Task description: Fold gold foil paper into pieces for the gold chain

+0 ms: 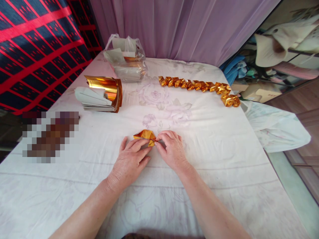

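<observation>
Together, both hands (152, 154) pinch a shiny, creased gold paper (146, 136), fingers closed on it.

Creased gold foil paper (145, 136) on sheet

paper stack (98, 99) lies left on the sheet (224, 159), folded-piece row (199, 85) right, bag (126, 59) behind.

Pixelated patch (50, 136) on bed's left side, contents unreadable. Gold paper piece (146, 136) partly hidden under fingertips (139, 142). Plastic bag (126, 56) contents unclear.
</observation>
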Demonstrator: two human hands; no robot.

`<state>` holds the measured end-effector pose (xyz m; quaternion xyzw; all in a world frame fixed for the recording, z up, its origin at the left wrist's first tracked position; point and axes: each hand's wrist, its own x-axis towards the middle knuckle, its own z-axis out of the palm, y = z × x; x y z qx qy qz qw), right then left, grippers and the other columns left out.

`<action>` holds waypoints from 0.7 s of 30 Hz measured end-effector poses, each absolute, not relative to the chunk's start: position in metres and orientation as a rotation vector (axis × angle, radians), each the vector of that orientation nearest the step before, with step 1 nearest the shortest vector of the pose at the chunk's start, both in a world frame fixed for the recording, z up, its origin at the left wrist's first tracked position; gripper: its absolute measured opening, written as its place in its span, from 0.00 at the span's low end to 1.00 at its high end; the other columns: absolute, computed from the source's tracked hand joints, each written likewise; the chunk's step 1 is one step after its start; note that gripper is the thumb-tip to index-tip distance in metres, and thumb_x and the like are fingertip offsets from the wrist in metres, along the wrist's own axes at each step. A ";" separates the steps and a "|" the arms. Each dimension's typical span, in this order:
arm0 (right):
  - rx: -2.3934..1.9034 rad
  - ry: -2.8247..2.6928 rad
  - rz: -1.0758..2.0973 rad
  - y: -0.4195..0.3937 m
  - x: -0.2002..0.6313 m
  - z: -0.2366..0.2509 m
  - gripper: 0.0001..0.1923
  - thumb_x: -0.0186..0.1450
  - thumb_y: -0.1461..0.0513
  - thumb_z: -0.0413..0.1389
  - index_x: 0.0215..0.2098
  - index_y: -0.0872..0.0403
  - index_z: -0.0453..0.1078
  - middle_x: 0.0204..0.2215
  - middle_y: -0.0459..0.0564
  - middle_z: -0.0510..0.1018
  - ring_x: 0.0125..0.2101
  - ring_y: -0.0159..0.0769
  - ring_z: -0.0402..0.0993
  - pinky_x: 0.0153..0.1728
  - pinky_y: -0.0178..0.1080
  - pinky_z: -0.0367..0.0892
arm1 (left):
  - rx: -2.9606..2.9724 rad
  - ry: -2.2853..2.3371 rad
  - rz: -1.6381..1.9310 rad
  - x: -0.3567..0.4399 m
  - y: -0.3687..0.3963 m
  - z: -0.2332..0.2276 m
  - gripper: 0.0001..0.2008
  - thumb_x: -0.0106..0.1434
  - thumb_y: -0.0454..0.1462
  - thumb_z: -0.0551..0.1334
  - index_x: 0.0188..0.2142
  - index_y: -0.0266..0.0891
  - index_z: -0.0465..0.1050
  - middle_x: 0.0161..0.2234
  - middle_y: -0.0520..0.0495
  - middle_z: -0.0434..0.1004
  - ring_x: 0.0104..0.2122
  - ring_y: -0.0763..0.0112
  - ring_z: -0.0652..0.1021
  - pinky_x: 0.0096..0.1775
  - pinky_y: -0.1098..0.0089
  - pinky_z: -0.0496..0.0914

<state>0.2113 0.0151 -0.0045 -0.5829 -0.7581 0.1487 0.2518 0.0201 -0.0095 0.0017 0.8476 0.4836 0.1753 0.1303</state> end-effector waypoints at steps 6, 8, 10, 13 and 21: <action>-1.583 -2.063 0.398 0.015 0.211 -0.005 0.01 0.66 0.62 0.58 0.37 0.49 0.72 0.41 0.47 0.78 0.46 0.40 0.71 0.45 0.44 0.59 | 2.530 1.376 0.502 0.018 -0.010 -0.002 0.14 0.69 0.37 0.58 0.52 0.46 0.76 0.52 0.49 0.79 0.56 0.53 0.72 0.65 0.42 0.47; -1.585 -2.062 0.387 0.014 0.211 -0.006 0.01 0.66 0.61 0.59 0.37 0.49 0.72 0.42 0.47 0.78 0.45 0.40 0.71 0.45 0.44 0.59 | 2.552 1.380 0.513 0.018 -0.011 -0.002 0.14 0.70 0.38 0.57 0.52 0.46 0.75 0.52 0.50 0.80 0.56 0.54 0.73 0.65 0.42 0.44; -1.589 -2.066 0.370 0.014 0.211 -0.007 0.02 0.65 0.60 0.59 0.37 0.49 0.72 0.42 0.47 0.77 0.45 0.41 0.70 0.46 0.44 0.59 | 2.570 1.387 0.522 0.018 -0.011 -0.002 0.15 0.70 0.38 0.56 0.53 0.46 0.75 0.51 0.50 0.80 0.56 0.56 0.73 0.65 0.42 0.42; -1.602 -2.074 0.355 0.014 0.210 -0.007 0.04 0.65 0.58 0.60 0.37 0.49 0.73 0.42 0.47 0.77 0.45 0.41 0.70 0.46 0.45 0.60 | 2.582 1.386 0.519 0.018 -0.011 -0.001 0.15 0.70 0.38 0.56 0.53 0.47 0.74 0.51 0.50 0.80 0.55 0.57 0.74 0.66 0.43 0.41; -1.646 -2.050 0.374 0.014 0.207 -0.004 0.04 0.64 0.58 0.60 0.37 0.49 0.73 0.42 0.47 0.77 0.45 0.41 0.71 0.46 0.44 0.60 | 2.551 1.386 0.559 0.019 -0.012 0.000 0.14 0.69 0.37 0.57 0.52 0.48 0.75 0.49 0.49 0.81 0.54 0.57 0.75 0.65 0.40 0.43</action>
